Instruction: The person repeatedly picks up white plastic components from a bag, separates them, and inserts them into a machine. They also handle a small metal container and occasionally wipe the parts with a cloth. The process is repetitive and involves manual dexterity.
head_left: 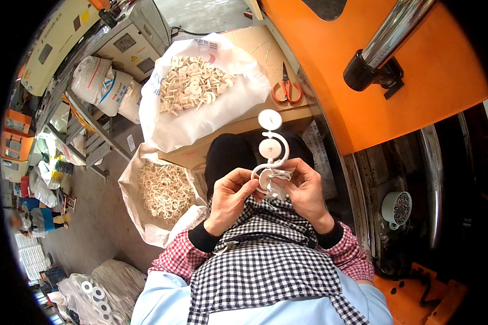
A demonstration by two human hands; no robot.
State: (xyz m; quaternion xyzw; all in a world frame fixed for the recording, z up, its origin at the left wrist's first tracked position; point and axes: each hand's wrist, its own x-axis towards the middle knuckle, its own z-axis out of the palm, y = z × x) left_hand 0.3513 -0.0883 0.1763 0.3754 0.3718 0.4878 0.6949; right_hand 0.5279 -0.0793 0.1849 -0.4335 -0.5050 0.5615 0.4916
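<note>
A white moulded plastic piece (pixel 270 148) stands up between my hands above my lap. Round discs with small centres run along it, joined by C-shaped curved arms. My left hand (pixel 230 197) pinches its lower end between thumb and fingers. Close beside it, my right hand (pixel 307 190) is closed on the same lower end, where crumpled-looking whitish bits stick out between the fingers; their kind is unclear. Ahead of me, a white sack (pixel 200 127) holds many cream disc-headed pegs (pixel 192 84). Lower left, another sack (pixel 133 208) is filled with thin curved plastic pieces (pixel 165 189).
Orange-handled scissors (pixel 286 92) lie on cardboard (pixel 260 46) beside the sack. An orange machine panel (pixel 309 59) with a chrome bar (pixel 398 32) rises at the right. A pale cup (pixel 396 209) of small dark granules sits below it. Filled bags (pixel 106 86) lean at far left.
</note>
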